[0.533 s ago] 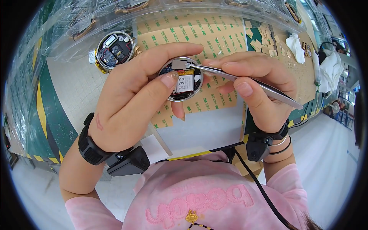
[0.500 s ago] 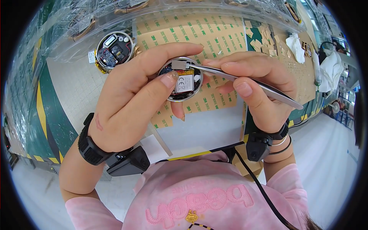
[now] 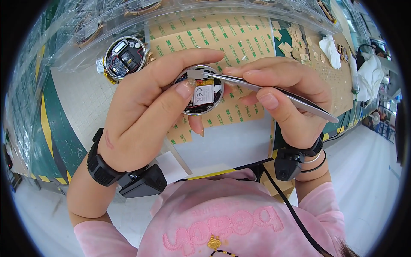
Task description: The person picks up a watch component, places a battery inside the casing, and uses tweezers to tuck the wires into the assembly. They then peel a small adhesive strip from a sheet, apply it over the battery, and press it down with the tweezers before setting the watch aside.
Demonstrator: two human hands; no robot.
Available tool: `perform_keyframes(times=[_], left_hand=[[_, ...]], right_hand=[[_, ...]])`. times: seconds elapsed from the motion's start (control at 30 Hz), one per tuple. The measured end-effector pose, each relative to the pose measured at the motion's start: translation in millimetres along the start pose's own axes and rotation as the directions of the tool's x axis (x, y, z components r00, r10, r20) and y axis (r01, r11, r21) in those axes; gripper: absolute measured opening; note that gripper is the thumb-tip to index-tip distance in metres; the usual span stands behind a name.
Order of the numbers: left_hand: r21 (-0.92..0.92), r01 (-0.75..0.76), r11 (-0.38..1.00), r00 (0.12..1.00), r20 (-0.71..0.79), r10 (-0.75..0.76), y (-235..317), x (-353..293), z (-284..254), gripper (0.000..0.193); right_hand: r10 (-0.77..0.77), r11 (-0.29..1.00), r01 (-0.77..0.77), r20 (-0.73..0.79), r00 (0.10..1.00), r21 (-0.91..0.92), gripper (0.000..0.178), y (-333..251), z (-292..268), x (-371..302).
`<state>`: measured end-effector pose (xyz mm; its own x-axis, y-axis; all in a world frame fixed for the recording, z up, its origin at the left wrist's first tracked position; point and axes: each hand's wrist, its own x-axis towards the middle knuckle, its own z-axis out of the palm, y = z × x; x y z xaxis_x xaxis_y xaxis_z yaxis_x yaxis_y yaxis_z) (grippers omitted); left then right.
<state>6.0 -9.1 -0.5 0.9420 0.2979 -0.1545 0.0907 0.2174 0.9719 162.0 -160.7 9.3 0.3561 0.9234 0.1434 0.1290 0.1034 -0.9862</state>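
My left hand [image 3: 147, 103] holds a round metal-rimmed device housing [image 3: 204, 110] by its edge, thumb on top and fingers around and beneath. Inside the housing lie a white-labelled battery [image 3: 203, 95], circuit parts and a small grey rectangular piece [image 3: 196, 74] near the upper rim. In my right hand [image 3: 289, 96], silver tweezers [image 3: 295, 99] are pinched between thumb and fingers, and their tips reach to the right edge of the grey piece. Whether the tips grip it, I cannot tell. A second open round housing [image 3: 125, 58] with circuitry rests at the left, beyond my left hand.
Under my hands lies a tan printed adhesive sheet [image 3: 222, 34]. Clear plastic trays [image 3: 180, 12] line the far side. Tan scraps [image 3: 295, 43] and white crumpled tissue [image 3: 329, 52] lie at the right. A green mat [image 3: 64, 115] with yellow stripes shows at the left.
My left hand and the housing have shifted slightly left, and the tweezer tips have moved left with them. The second housing appears slightly turned or shifted in view.
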Motion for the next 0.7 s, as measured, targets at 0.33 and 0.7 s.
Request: perform_keyframes(times=[0.33, 0.7], left_hand=[[0.006, -0.037, 0.999, 0.999, 0.023, 0.037, -3.3, 0.3, -2.3, 0.044], [-0.023, -0.003, 1.000, 1.000, 0.004, 0.003, -1.0, -0.3, -0.6, 0.043]], right_hand=[[0.011, 1.000, -0.011, 0.009, 1.000, -0.005, 0.021, -0.3, -0.9, -0.2], [-0.096, 0.976, 0.109, 0.079, 0.992, -0.187, 0.020, 0.2, -6.3, 2.9]])
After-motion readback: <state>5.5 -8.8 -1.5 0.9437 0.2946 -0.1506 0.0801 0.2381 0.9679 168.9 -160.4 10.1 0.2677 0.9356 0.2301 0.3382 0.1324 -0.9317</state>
